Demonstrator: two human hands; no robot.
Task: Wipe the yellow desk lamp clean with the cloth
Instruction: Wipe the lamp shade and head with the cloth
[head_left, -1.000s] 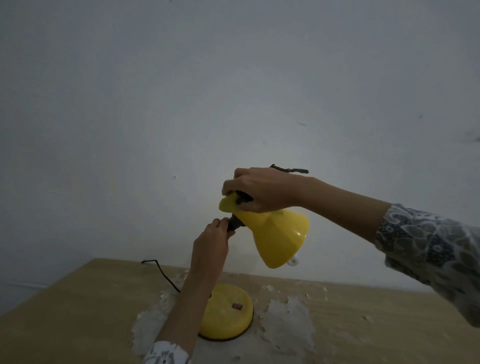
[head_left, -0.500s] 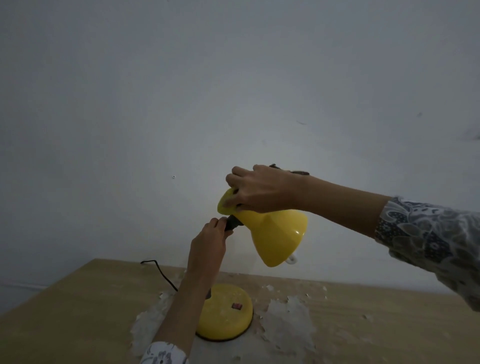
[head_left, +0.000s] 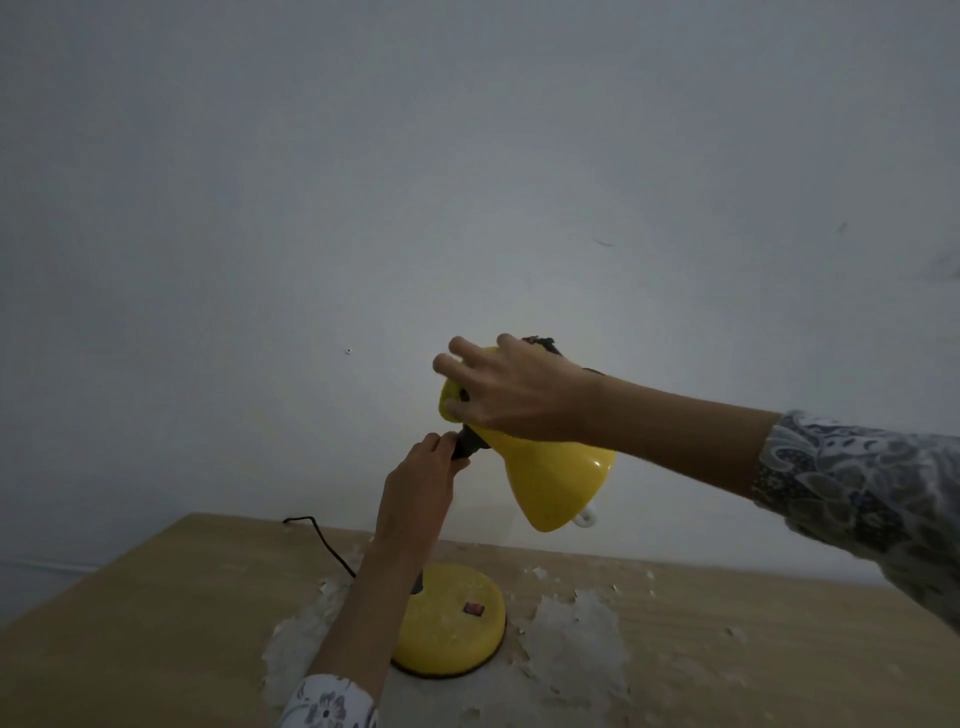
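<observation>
Two hands (head_left: 519, 395) (head_left: 418, 488) on one yellow lamp (head_left: 550, 478)

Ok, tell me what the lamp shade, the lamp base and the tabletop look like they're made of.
Lamp shade: glossy yellow, probably painted metal or plastic; a highlight runs along its rim.
Lamp base: same yellow, duller and speckled, perhaps dusty.
Tabletop: light wood-look laminate, its surface layer peeled away in pale patches.

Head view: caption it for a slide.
Left hand grips the lamp's black neck; right hand rests on its yellow shade.
</observation>
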